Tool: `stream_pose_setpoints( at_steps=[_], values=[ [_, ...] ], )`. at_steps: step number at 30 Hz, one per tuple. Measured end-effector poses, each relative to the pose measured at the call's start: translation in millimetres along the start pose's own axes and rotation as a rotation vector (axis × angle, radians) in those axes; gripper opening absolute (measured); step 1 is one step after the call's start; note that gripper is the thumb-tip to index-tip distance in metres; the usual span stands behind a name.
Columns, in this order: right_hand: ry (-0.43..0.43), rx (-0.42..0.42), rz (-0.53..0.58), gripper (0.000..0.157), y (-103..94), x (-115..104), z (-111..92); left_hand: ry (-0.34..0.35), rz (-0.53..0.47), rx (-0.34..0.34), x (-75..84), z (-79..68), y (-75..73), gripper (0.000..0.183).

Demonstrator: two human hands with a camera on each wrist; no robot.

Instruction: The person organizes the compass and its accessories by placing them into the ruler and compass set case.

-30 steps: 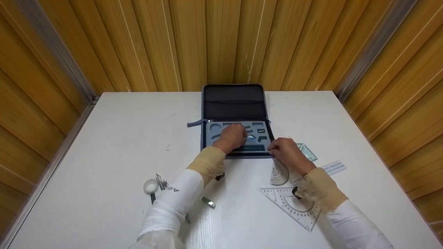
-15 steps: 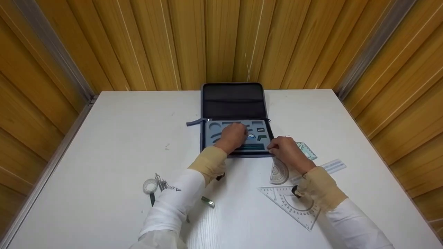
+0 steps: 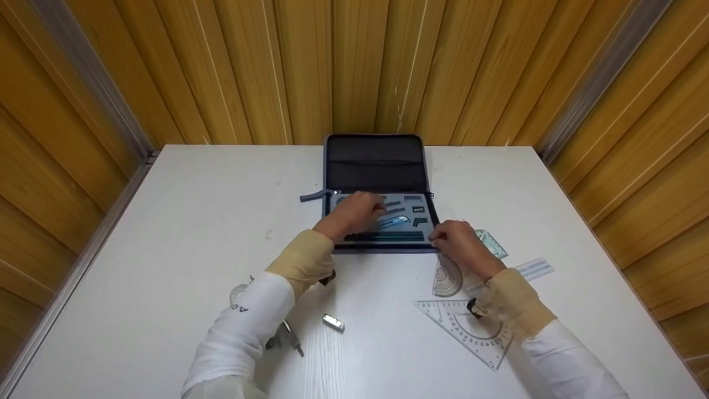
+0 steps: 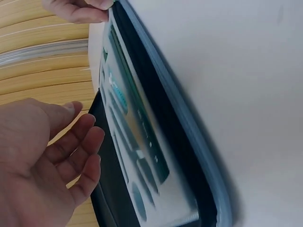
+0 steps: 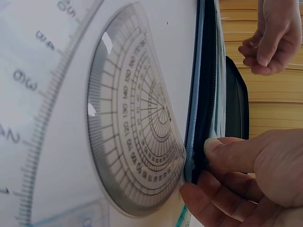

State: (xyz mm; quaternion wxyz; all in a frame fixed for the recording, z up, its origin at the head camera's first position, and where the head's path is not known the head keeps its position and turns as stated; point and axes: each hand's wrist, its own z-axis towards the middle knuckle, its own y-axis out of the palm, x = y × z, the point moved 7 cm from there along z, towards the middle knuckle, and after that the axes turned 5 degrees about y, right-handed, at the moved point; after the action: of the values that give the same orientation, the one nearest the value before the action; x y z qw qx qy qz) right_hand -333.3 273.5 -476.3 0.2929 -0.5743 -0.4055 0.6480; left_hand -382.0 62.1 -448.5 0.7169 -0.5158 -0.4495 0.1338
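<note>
An unzipped drawing-instrument case [image 3: 376, 250] lies with its black lid [image 3: 374, 176] folded back. Its grey foam tray holds a blue utility knife [image 3: 394, 222], dark green pencils [image 3: 388, 236] and a small sharpener [image 3: 418, 209]. Over the left part of the foam hovers my left hand [image 3: 357, 213]; the left wrist view shows its fingers loosely bent with nothing between them. At the case's front right corner, my right hand [image 3: 461, 244] pinches the zippered rim [image 5: 199, 94] between thumb and fingers. A clear protractor [image 5: 137, 109] lies just in front of that hand.
A large set square [image 3: 471, 330], a clear ruler [image 3: 534, 268] and a green-tinted template [image 3: 492, 244] lie on the right. Near my left sleeve are a metal compass [image 3: 292, 338], a round whitish disc [image 3: 238, 293] and a small shiny case [image 3: 333, 322]. Wooden panels stand behind the white table.
My left hand has drawn back to the left and lifted off the utility knife, which now shows fully in its slot. My right hand stays at the case corner.
</note>
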Motion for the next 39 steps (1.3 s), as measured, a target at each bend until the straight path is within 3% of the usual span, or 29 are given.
stream_pose_setpoints(
  at_steps=[9,13,20,24,31,39],
  values=[
    [0.008,-0.011,-0.006,0.011,-2.1,2.7,2.2,-0.001,-0.029,0.005,-11.5,-30.6,-22.9,0.022],
    [-0.002,0.002,-0.001,0.01,-4.8,2.0,2.0,0.03,-0.024,0.028,-17.7,-46.7,-32.8,0.021],
    [0.002,0.0,-0.001,0.01,-6.7,4.1,1.5,0.05,-0.045,0.044,-22.1,-82.0,-42.1,0.018],
    [0.007,-0.01,0.004,0.01,-5.7,5.7,1.8,0.051,-0.015,0.051,-22.3,-104.8,-42.9,0.016],
    [0.02,-0.01,-0.008,0.011,-6.8,8.1,2.4,0.137,0.086,0.103,-16.2,-146.4,-43.1,0.02],
    [0.023,-0.02,-0.01,0.012,-2.7,8.8,4.7,0.199,0.221,0.129,-9.9,-203.1,-22.3,0.033]
  ],
)
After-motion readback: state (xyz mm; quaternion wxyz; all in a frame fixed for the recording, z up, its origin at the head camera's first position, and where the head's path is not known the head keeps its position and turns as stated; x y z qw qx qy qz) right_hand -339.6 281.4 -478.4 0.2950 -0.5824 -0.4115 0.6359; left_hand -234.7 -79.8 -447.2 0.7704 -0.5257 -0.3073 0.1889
